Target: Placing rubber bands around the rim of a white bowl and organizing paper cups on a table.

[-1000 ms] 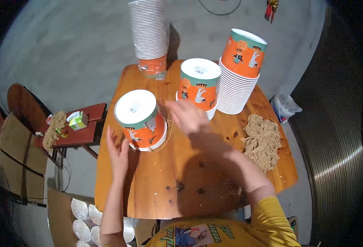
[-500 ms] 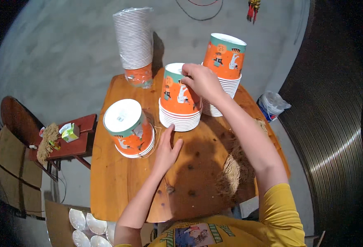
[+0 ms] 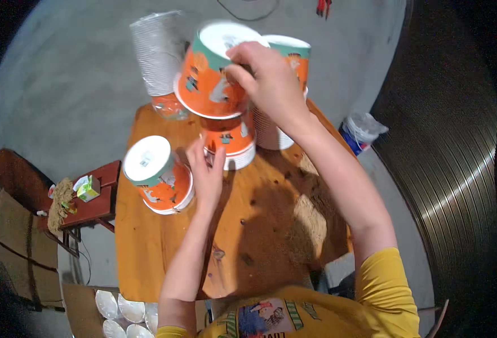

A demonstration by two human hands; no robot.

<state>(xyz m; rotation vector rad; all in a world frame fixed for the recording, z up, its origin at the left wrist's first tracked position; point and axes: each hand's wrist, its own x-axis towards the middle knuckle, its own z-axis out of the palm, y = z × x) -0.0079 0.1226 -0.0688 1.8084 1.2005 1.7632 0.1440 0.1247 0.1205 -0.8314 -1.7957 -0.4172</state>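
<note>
My right hand [image 3: 268, 84] grips an upside-down orange paper tub [image 3: 212, 76] by its green-banded base end, fingers over the rim of the white bottom. The tub is raised, its wide rim above a nested stack of the same tubs [image 3: 234, 143] on the table. Beside that stack my left hand [image 3: 206, 172] has its fingers apart, the tips near the side of the stack; whether they touch it I cannot tell. To the left stands a short upside-down stack [image 3: 158, 180] with a thin tie by its rim. Another tall stack [image 3: 276, 127] is partly hidden behind my right hand.
A plastic-wrapped stack of tubs [image 3: 155, 62] stands at the wooden table's [image 3: 147, 242] far left. A bundle of straw-coloured strands [image 3: 310, 225] lies at right. On the floor are a bucket [image 3: 361, 132] and a cardboard box of round, shiny items [image 3: 79, 307]. A red bench [image 3: 102, 183] is at left.
My right hand has lifted the top tub off the middle stack, up and to the left. My left hand has moved up and left beside that stack. The whole view has shifted slightly.
</note>
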